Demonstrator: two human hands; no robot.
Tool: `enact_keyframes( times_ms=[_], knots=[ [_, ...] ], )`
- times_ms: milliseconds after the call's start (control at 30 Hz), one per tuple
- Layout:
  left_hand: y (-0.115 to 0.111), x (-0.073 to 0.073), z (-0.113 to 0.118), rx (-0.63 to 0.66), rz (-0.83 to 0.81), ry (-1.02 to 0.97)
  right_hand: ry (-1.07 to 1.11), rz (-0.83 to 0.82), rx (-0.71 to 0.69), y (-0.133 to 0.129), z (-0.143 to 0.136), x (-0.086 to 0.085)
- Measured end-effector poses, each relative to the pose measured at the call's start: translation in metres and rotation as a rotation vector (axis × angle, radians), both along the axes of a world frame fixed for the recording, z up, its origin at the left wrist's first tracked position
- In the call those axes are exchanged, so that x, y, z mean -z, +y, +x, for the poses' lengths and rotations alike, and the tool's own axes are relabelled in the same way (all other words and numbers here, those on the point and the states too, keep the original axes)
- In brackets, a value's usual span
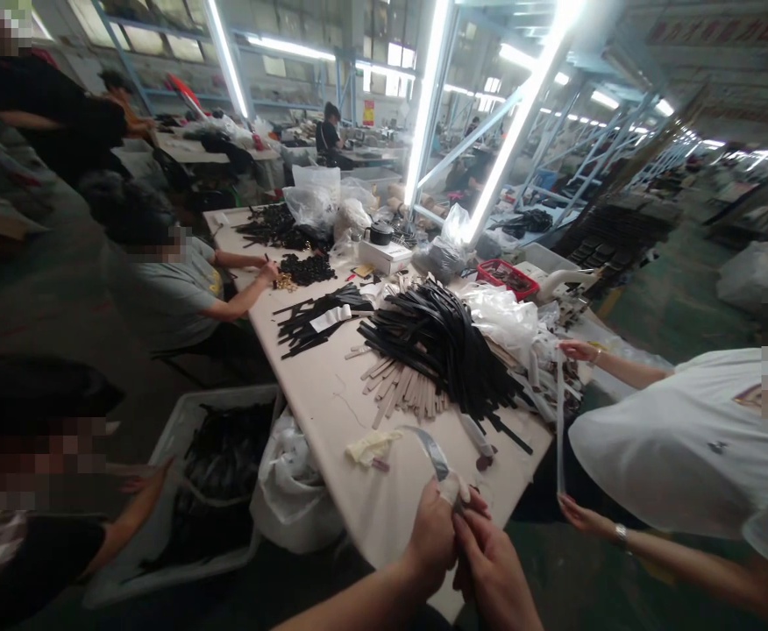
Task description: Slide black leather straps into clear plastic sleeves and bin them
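A curved grey strip (434, 453) rises from my closed left hand (429, 535), its far part lying over the table. White covering shows on fingers of that hand. Pressed against it, my right hand (494, 561) is closed, thumb and fingers pinched together at the strip's near end, which the fingers hide. Left of the strip lies a crumpled pale yellow glove-like piece (372, 448) with a small brownish piece (380, 464) beside it. Beyond my hands is a big pile of black strips (446, 342), with beige strips (410, 390) fanned out under it.
The pale table (311, 412) narrows towards me. At right, a co-worker's hands stretch a pale strip (560, 421). Another co-worker at left handles small pieces near a black heap (309, 269). A bin of black pieces (266, 394), a white sack (295, 491) and a red basket (508, 279) stand around.
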State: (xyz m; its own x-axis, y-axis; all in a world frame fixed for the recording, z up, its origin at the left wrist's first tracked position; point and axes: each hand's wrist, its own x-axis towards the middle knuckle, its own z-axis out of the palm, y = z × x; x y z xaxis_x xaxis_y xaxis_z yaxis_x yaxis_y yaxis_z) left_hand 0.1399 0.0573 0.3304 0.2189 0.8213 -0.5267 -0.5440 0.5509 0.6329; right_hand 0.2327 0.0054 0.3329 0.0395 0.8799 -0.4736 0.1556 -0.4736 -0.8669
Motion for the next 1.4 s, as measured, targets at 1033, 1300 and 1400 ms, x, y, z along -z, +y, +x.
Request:
enact_keyframes(
  times_ms=[1033, 1300, 1400],
  knots=[
    [0.013, 0.052, -0.014, 0.300, 0.227, -0.088, 0.627, -0.053, 0.014, 0.125, 0.022, 0.006],
    [0.082, -0.003, -0.065, 0.071, 0.408, -0.143, 0.527, 0.201, -0.038, 0.130, -0.016, -0.010],
    [0.120, -0.046, -0.061, 0.039, 0.500, -0.103, 0.496, 0.199, -0.118, 0.115, -0.029, -0.004]
  ],
)
